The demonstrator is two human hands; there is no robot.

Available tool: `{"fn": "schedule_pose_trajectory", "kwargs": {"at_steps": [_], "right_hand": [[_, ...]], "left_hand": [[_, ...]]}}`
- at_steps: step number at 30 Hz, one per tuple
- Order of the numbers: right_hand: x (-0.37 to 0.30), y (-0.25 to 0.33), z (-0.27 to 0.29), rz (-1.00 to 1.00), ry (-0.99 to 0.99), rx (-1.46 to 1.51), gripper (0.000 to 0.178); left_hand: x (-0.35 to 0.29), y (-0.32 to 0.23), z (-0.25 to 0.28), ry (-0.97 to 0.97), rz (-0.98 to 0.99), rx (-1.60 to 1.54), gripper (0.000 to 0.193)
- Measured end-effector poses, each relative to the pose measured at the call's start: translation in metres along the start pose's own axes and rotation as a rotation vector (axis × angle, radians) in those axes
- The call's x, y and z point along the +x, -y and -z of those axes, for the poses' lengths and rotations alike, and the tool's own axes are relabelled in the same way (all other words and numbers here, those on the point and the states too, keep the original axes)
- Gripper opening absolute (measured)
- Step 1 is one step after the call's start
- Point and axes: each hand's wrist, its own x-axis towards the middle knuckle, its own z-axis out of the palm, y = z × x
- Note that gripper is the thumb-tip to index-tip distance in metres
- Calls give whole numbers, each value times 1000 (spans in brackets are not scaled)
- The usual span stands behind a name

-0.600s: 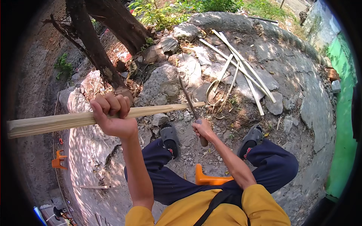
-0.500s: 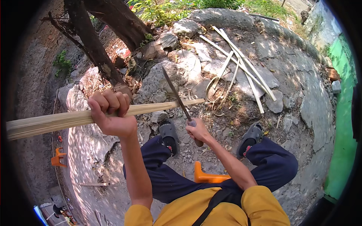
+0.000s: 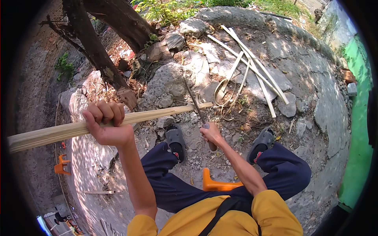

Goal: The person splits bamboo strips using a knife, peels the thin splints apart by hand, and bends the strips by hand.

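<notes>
Now the person is sitting on an orange stool, splitting a bamboo pole with a knife. Left hand is wrapping fully closed around the pole, fingers curled over the top, holding it roughly level and pointing away to the right. Right hand is gripping the knife handle in a closed fist, blade pointing up and away. The blade is meeting the pole at its far end; a small splinter seems to be lifting there, though whether the edge is biting in or just resting is hard to tell. So, as a judgement, the step in hand is starting or driving a cut at the pole tip. Next move probably calls for keeping the pole steady with the left fist while the right pushes the blade along the grain, away from the body and clear of the feet in grey sandals below. Finished strips are lying on the rocky ground ahead, well apart from the hands.
</notes>
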Motion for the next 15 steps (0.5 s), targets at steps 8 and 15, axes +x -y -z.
{"fn": "schedule_pose_trajectory", "kwargs": {"at_steps": [8, 15], "right_hand": [[13, -32, 5, 109, -75, -308, 40], [34, -34, 23, -54, -161, -206, 18]], "left_hand": [[-1, 2, 4, -37, -6, 72, 50], [5, 3, -1, -20, -20, 28, 49]]}}
